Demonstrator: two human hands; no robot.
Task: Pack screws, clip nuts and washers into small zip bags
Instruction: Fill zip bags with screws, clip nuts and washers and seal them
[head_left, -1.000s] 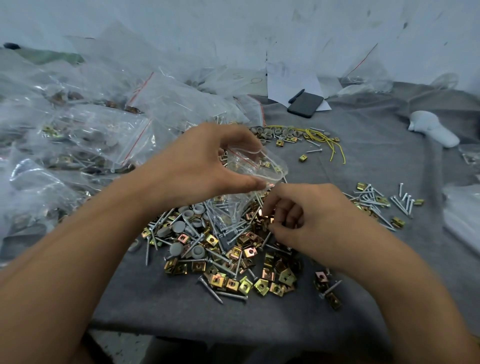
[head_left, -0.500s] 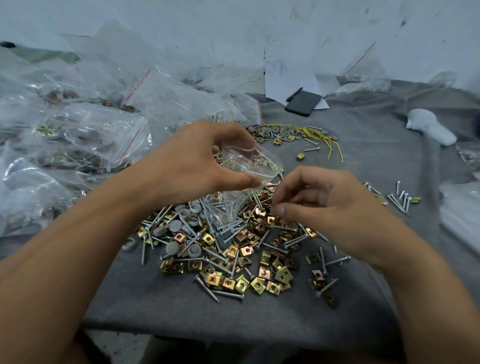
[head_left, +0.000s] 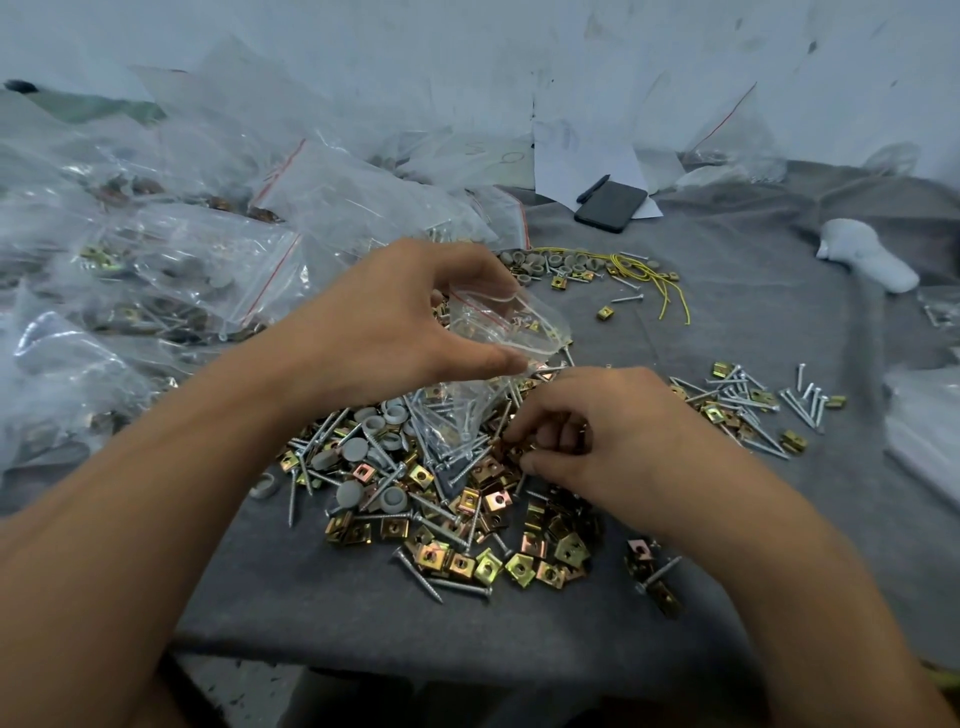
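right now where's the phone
In the head view the black phone lies far back on the grey cloth, right of centre, on white paper with a pen at its left edge.

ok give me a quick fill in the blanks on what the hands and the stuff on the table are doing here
1. The left hand holds a small clear ____ open.
2. The right hand picks at the pile of gold clip ____.
3. The black phone lies on the ____ cloth.
4. The loose wires are ____.

Missing words: bag; nuts; grey; yellow
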